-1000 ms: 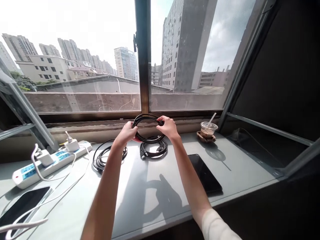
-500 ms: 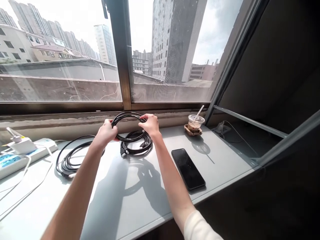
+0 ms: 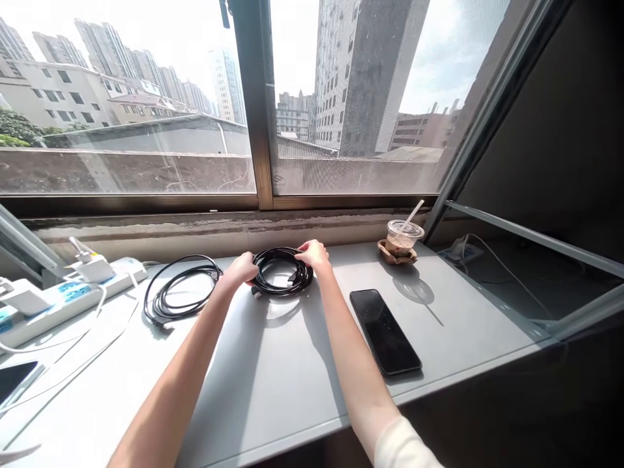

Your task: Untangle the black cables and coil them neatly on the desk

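Two hands (image 3: 242, 268) (image 3: 315, 254) gripping coil (image 3: 283, 290), fingers (image 3: 301, 256) partly hidden

We look from head height, camera worn on our head, facing forward and down across desk (image 3: 287, 383) toward window (image 3: 263, 130). Forearms (image 3: 348, 338) enter from bottom edge, near lens; left hand (image 3: 242, 268) and right hand (image 3: 316, 254) sit mid-view, farther off. Wide angle takes in power strip (image 3: 121, 281) at left and distant buildings (image 3: 336, 84) beyond.

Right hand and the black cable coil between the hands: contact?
Touching. The head view shows the right hand at the right rim of the black cable coil, thumb laid over it.
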A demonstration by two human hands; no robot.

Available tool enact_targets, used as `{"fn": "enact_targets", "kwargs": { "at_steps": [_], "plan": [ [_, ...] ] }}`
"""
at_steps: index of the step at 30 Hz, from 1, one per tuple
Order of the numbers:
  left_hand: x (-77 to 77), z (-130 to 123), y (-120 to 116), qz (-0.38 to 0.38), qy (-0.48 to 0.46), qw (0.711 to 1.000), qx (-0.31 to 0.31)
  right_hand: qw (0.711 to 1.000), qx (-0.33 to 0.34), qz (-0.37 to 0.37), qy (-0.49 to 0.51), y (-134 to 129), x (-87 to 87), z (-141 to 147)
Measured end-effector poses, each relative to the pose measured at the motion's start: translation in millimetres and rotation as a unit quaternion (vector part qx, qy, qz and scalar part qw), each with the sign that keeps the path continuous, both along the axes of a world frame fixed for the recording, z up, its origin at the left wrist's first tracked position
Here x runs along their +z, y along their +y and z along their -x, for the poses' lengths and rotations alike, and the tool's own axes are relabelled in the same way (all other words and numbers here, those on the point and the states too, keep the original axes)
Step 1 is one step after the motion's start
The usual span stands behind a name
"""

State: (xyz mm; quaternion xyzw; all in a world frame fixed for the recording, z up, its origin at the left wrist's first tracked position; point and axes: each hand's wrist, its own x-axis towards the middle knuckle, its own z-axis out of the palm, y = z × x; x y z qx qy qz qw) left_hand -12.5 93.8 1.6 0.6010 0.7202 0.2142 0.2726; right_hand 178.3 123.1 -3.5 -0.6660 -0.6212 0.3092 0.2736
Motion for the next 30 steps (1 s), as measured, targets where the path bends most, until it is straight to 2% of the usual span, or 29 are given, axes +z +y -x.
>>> {"fn": "enact_targets", "kwargs": {
  "at_steps": [9,16,24,30],
  "plan": [
    [11.0,-11.0,-6.8,-0.054,-0.003,0.998,-0.015,0.996,0.042,0.054,0.051,8.2,-7.5,1.1],
    [18.5,-19.1,-13.2,-0.071,-0.017,0.997,-0.012,0.995,0.039,0.001,0.089,11.9,-5.3,-6.7],
    [13.4,-18.8,-14.1,-0.055,0.025,0.998,-0.008,0.994,0.047,-0.034,0.094,23.1,-32.2,-11.4],
    [23.6,0.6,-11.5,-0.067,0.053,0.996,0.014,0.992,0.055,-0.066,0.097,26.5,-48.4,-9.6]
  ]
}}
